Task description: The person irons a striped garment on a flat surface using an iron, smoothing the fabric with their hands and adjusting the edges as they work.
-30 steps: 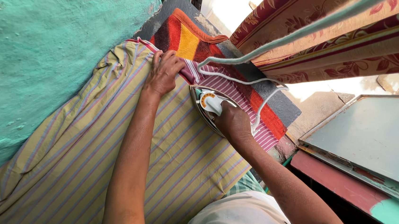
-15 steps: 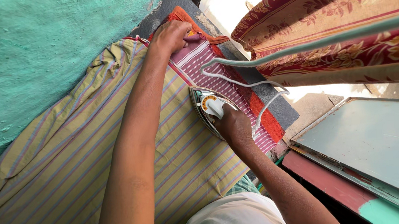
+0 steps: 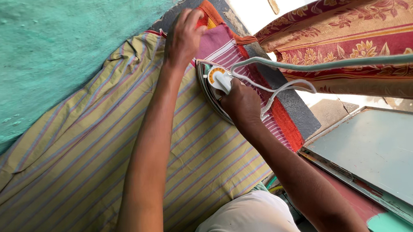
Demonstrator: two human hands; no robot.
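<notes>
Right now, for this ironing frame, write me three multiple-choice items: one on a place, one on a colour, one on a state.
1. Where is the left hand?
A. On the far end of the pink striped cloth, beyond the iron
B. On the floral curtain
C. On the grey-green panel

2. What colour is the wall beside the striped sheet?
A. White
B. Turquoise green
C. Brick red

3. How is the iron held?
A. Lying loose, no hand on it
B. Lifted high above the cloth
C. Down on the cloth, with the right hand closed on its handle

Answers:
1 A, the fingers press the cloth's far edge.
2 B, rough turquoise plaster fills the upper left.
3 C, the grip wraps the handle and the soleplate meets the fabric.
</notes>
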